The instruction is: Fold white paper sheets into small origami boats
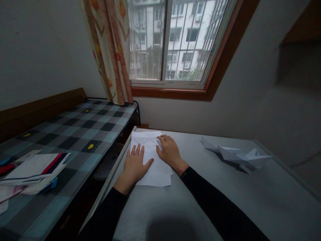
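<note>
White sheets of paper (157,174) lie near the far left corner of the white table; a second edge pokes out at the right side, and faint creases run across the upper part. My left hand (135,164) rests flat on the left half of the paper, fingers spread. On the upper right part lies my right hand (169,150), its fingers bent and apart, fingertips touching the paper near its right edge. Neither hand grips anything that I can see.
Folded white paper boats (238,155) sit on the right side of the table (200,201). Left of the table stands a bed (100,125) with a checked cover, bearing papers and envelopes (37,169). A curtain (112,50) hangs beside the barred window (185,40).
</note>
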A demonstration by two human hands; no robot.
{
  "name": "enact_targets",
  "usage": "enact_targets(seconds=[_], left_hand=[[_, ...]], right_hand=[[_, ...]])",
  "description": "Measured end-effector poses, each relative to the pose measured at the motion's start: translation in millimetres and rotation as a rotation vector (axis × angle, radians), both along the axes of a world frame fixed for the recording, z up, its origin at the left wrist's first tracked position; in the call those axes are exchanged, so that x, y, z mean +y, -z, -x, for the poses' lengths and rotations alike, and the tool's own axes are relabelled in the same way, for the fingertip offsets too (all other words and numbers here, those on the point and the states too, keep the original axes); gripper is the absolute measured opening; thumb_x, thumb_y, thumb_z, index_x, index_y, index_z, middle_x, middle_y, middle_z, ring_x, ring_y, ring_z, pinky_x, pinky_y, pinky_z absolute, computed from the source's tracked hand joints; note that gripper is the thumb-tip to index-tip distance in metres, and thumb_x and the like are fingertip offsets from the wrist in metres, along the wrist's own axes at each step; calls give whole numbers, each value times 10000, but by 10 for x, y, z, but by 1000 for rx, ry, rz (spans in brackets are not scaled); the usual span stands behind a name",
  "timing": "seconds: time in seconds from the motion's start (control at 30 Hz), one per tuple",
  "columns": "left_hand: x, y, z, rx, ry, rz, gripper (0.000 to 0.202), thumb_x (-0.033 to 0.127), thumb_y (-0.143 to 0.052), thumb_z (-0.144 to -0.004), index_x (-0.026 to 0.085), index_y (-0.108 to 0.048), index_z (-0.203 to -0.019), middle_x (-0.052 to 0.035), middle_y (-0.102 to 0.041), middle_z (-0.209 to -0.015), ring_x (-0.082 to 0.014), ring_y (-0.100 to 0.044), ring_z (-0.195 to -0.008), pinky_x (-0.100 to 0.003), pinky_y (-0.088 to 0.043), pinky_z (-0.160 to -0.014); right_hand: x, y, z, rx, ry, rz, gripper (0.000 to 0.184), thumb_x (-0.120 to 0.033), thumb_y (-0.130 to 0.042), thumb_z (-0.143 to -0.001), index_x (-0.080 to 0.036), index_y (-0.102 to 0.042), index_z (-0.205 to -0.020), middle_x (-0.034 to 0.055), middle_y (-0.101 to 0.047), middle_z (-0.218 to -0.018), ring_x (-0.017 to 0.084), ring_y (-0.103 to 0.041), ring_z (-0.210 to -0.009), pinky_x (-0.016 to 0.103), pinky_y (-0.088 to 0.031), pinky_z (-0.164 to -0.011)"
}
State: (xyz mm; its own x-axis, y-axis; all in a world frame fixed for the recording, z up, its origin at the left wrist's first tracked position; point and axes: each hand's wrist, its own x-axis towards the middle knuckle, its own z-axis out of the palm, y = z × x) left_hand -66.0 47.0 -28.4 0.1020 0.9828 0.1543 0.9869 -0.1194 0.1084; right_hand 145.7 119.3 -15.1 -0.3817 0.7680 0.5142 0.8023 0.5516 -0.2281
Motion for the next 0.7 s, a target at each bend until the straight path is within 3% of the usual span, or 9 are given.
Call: enact_targets(seconds=[0.07, 0.13, 0.23, 0.33, 0.43, 0.53, 0.7], left_hand=[[15, 64, 57, -17, 31, -18, 848, 679, -520, -1087, 127, -452, -1727, -219, -338, -1823, -458, -316, -1700, -680, -296, -1357], [34, 109, 111, -35, 72, -46, 846, 680, -529, -1085, 124, -462, -1720, -222, -359, -1815, -455, -325, -1697, -672, -309, -1357], [58, 151, 171, -55, 122, -80, 848, 681, -555, -1076, 113, -484, -1702, -230, -392, -1800, -450, -340, -1691, -641, -334, -1357], [57, 162, 183, -53, 153, -83, 835, 661, -553, -1083, 107, -477, -1703, -231, -408, -1792, -440, -348, -1690, -647, -326, -1361], [29, 133, 157, -39, 202, -92, 798, 637, -533, -1098, 127, -474, -1709, -218, -425, -1785, -422, -370, -1684, -679, -292, -1367], [-5, 70, 132, -41, 253, -100, 748, 609, -540, -1105, 159, -497, -1701, -192, -454, -1774, -391, -431, -1656, -637, -326, -1365], [2, -24, 149, -51, 236, -14, 691, 559, -549, -1121, 180, -514, -1697, -157, -446, -1783, -374, -446, -1651, -598, -370, -1355]], right_hand=[[-15, 3, 15, -15, -93, 75, 394, -275, -612, -1041, -147, -722, -1397, 192, -737, -1409, 343, -689, -1292, 504, -546, -1171], [-6, 43, 16, -38, -159, 141, 442, -312, -606, -1060, -132, -707, -1451, 195, -709, -1508, 334, -669, -1390, 485, -528, -1218], [64, 126, -4, -94, -190, 201, 595, -371, -557, -1106, -79, -575, -1624, 229, -549, -1702, 346, -516, -1599, 503, -417, -1333], [174, 170, -19, -159, -208, 260, 661, -426, -500, -1141, -94, -474, -1712, 203, -420, -1791, 345, -386, -1688, 524, -333, -1384], [278, 160, 1, -194, -201, 300, 680, -481, -476, -1152, -151, -436, -1745, 159, -359, -1825, 341, -340, -1709, 547, -302, -1396], [320, 141, 29, -200, -186, 313, 702, -502, -463, -1155, -137, -415, -1752, 163, -333, -1834, 345, -313, -1719, 555, -284, -1401], [109, 113, -101, -162, -206, 289, 671, -475, -478, -1151, -133, -454, -1727, 182, -383, -1812, 324, -354, -1705, 538, -303, -1395]])
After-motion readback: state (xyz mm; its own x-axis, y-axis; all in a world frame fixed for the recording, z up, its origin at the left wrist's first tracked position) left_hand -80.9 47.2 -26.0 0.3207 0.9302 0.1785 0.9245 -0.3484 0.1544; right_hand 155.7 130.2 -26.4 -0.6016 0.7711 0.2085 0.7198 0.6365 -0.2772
